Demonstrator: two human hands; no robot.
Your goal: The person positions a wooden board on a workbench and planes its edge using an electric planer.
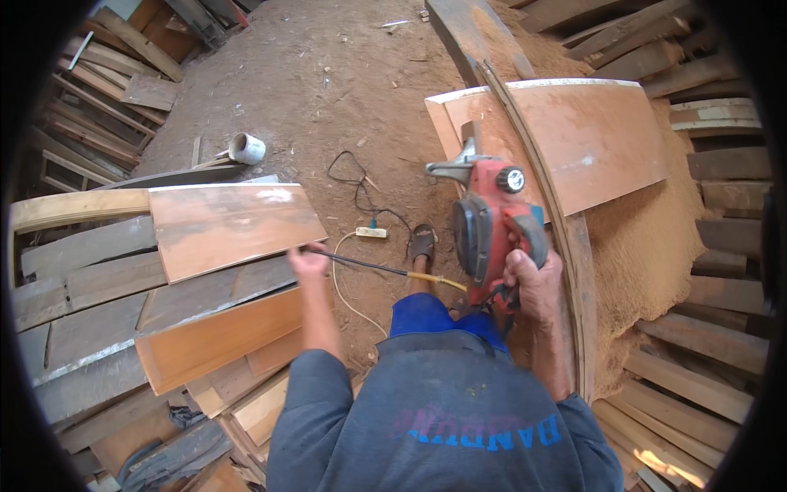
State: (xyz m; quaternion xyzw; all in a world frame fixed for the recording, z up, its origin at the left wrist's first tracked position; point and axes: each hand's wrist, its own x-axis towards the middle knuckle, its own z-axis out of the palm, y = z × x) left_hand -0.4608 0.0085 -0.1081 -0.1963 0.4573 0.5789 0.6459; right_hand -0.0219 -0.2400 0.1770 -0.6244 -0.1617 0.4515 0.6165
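Dusty brown ground (270, 98) spreads across this workyard, stacked timber crowding both sides, and a pale orange sawdust heap (643, 271) banks up at right! Over to the action: the right hand (537, 283) is wrapped firmly around the rear handle of a red-and-black handheld power planer (492, 217), that grip presumably there to bear the machine's weight. It's up at the person's front right, beside a long narrow wooden strip (541, 168) lying across a broad reddish-brown board with a white edge (607, 148); whether it touches either, I can't tell.

Out wide, the left hand (309, 261) has its fingers curled round a black power cord with a yellow section (369, 265), drawn out sideways, likely to hold the slack clear of the tool. Just beside that hand, a reddish-brown flat panel (229, 225) lies on grey planks (106, 246), and a small white socket block (371, 233) sits on the ground beyond, within the lead's reach, it seems.
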